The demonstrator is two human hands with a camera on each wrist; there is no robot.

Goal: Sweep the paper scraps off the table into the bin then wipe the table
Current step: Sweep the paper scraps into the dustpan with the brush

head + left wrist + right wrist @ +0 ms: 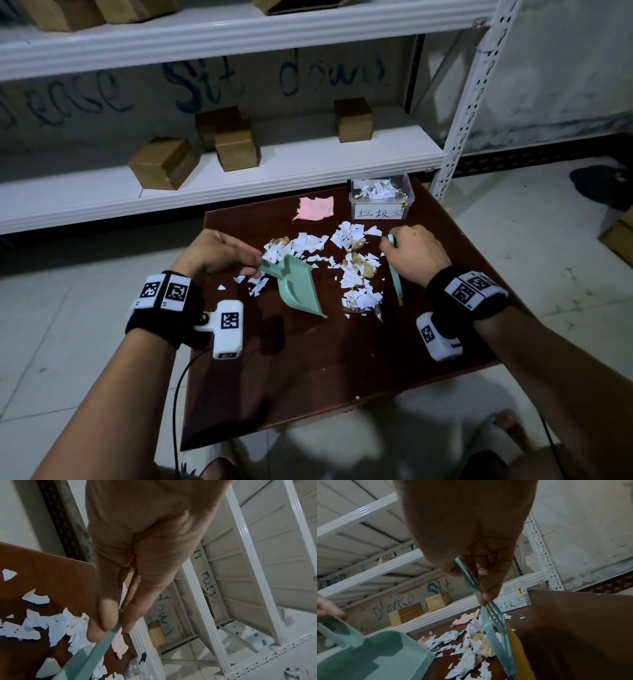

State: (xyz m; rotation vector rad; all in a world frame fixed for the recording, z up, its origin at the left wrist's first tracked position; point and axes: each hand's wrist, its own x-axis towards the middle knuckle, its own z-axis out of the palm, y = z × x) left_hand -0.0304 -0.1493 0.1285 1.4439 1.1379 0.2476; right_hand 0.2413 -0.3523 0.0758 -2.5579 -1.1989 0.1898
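White and tan paper scraps (pixel 356 270) (pixel 467 647) (pixel 34 626) lie scattered across the middle of the dark brown table (pixel 308 377). My left hand (pixel 222 253) (pixel 111 618) pinches the handle of a mint-green dustpan (pixel 298 286) (pixel 373 655) (pixel 82 660), its mouth toward the scraps. My right hand (pixel 411 255) (pixel 481 582) grips a small mint-green brush (pixel 396 281) (pixel 500 639) with yellow bristles, standing just right of the pile. A clear plastic bin (pixel 381 198) (pixel 513 600) with a handwritten label holds some scraps at the table's far right. A pink cloth (pixel 315 208) (pixel 467 619) lies left of it.
A white metal shelf (pixel 219 178) with several cardboard boxes (pixel 164 162) runs right behind the table's far edge. Its perforated upright (pixel 472 102) stands by the far right corner. Pale tiled floor (pixel 68 342) surrounds the table.
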